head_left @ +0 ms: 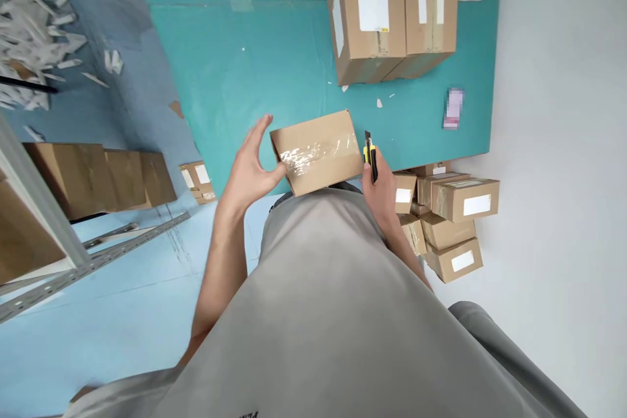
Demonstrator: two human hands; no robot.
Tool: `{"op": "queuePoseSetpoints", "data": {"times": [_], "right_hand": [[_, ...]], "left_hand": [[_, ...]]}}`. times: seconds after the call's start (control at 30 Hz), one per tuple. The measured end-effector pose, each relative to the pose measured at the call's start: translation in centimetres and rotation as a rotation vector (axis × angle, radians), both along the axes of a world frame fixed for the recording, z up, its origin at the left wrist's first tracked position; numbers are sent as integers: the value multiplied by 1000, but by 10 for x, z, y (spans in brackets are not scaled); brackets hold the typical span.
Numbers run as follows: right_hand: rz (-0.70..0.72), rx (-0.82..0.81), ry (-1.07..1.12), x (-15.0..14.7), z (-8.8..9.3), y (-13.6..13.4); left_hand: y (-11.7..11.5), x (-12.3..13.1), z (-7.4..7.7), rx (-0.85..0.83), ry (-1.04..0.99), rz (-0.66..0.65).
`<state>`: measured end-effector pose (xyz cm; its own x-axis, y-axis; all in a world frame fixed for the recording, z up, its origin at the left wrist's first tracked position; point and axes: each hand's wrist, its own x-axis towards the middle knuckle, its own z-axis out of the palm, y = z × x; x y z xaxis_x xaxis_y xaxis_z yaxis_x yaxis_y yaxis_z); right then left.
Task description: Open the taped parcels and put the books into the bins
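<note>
A small cardboard box point(323, 151) with shiny clear tape along its top sits at the table's near edge, close to my body. My left hand point(252, 170) is at the box's left end, fingers spread and the thumb at its corner. On the other side, my right hand point(379, 186) is wrapped round a yellow and black utility knife point(371, 160). The knife's dark blade points away from me, just right of the box.
Two larger taped cartons point(372, 46) with white labels stand at the back of the green table point(235, 78). A phone-like object point(453, 108), blurred out, lies at the right. Several boxes point(455, 235) are stacked below the table's right side. A metal rack point(88, 268) stands at the left, and paper scraps point(39, 39) lie on the floor.
</note>
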<state>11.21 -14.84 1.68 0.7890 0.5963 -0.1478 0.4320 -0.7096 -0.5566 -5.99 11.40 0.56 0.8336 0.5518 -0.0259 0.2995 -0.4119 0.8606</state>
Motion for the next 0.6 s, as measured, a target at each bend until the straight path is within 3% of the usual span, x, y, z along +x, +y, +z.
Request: {"op": "queuePoseSetpoints", "data": {"times": [0.07,0.13,0.27,0.4,0.6], "right_hand": [[22,-28,63,6,8,-4],[62,-69,108,12,19,-5],[155,-138,126,21,35,0],[223,-233,136,26,40,10],[234,-354,119,24,46,23]], "left_hand": [[-19,25,15,48,-34,-26],[-42,55,21,75,-60,-98],[-76,96,5,107,-36,-215],[-79,98,-13,150,-4,-206],[-79,93,-17,170,1,-187]]}}
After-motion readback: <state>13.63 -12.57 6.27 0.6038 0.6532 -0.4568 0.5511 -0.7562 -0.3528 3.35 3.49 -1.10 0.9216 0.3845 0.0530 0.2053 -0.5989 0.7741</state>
